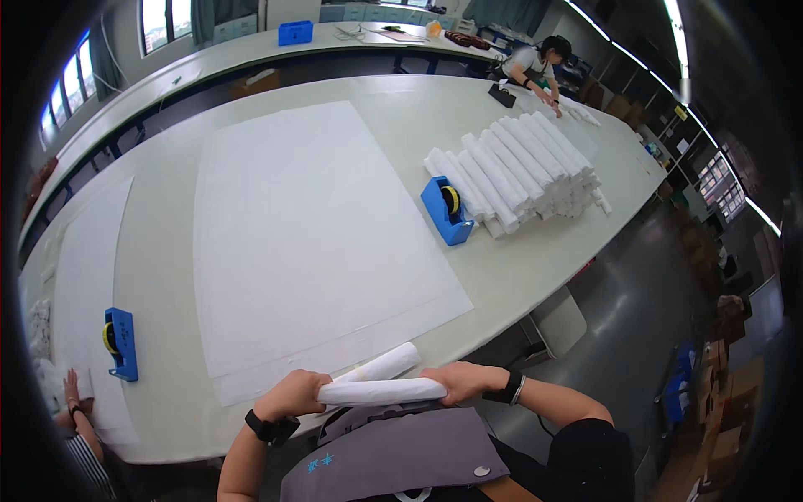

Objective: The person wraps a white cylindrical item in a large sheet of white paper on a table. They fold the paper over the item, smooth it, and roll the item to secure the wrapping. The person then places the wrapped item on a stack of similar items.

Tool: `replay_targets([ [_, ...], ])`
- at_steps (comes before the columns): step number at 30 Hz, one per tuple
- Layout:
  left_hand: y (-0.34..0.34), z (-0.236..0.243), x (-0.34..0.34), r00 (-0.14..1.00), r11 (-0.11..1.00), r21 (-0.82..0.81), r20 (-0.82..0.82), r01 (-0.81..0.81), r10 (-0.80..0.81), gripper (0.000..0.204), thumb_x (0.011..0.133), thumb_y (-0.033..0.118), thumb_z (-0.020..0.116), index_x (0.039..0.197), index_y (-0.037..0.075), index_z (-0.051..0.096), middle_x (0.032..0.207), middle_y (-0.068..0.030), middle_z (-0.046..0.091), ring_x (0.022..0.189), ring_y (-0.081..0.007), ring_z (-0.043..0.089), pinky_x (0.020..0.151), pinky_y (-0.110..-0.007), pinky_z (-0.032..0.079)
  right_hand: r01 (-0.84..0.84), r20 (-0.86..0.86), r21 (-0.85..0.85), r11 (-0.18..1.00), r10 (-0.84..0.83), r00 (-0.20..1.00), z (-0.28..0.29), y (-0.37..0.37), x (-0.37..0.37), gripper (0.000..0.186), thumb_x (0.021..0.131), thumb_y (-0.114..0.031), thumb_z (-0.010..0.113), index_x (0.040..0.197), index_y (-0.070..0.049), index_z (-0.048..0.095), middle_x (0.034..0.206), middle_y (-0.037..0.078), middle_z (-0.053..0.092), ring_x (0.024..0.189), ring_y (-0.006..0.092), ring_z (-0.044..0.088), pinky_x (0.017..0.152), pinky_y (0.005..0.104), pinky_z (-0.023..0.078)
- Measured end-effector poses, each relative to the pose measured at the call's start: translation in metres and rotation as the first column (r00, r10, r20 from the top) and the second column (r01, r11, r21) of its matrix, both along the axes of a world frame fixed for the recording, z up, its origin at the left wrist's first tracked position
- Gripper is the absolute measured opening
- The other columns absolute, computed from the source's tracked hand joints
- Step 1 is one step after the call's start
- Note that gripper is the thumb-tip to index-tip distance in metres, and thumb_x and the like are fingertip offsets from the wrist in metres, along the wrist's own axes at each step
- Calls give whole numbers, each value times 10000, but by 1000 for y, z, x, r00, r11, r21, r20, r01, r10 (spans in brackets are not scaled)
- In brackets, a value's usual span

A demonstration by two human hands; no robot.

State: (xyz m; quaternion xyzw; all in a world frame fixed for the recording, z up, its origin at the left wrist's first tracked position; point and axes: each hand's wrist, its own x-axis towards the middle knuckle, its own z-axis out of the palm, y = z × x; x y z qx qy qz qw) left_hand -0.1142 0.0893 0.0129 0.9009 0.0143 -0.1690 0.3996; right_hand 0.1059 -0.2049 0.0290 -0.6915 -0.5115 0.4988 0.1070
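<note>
A rolled white sheet [381, 391] is held crosswise at the table's front edge, with my left hand [297, 393] closed on its left end and my right hand [460, 381] closed on its right end. Just beyond it another white roll [393, 356] lies on the table. A large flat white sheet [318, 243] is spread ahead of my hands. To its right, a blue tape dispenser [445, 209] with yellow tape stands beside stacked white rolls [523, 167].
The long pale table [636, 171] curves away. A second dispenser [121, 343] stands left, near another person's hand [71, 393] and a sheet [92, 251]. A co-worker [535, 71] bends over the far end. Cartons [719, 435] and a chair [556, 322] are at right.
</note>
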Motion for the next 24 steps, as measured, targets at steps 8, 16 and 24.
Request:
replay_targets([
  [8,11,30,53,963,977,-204,-270,-67,10,368,716,129,748,1065,41,672,868,-84,715,774,-175,676,708,-299,540,135,-213,-10,991,-134,968,14,-46,2,571,806,-259,713,1293,-102,460,1075,163,645,1016,306,628,861,382,478],
  [16,-18,-48,44,505,531,-259,164,-807,847,304,791,60,658,1089,11,630,761,-55,665,684,-126,616,653,-284,508,365,79,267,892,-398,914,5,-66,157,745,768,-238,747,1393,-108,362,1095,200,637,1022,351,634,882,394,489],
  [24,-104,-53,82,395,424,-267,158,-865,905,279,814,45,671,1089,11,648,755,-54,655,673,-114,609,629,-263,514,305,462,796,523,-850,252,41,-32,389,823,781,-347,760,1427,-89,321,1182,227,583,992,427,614,825,472,502],
])
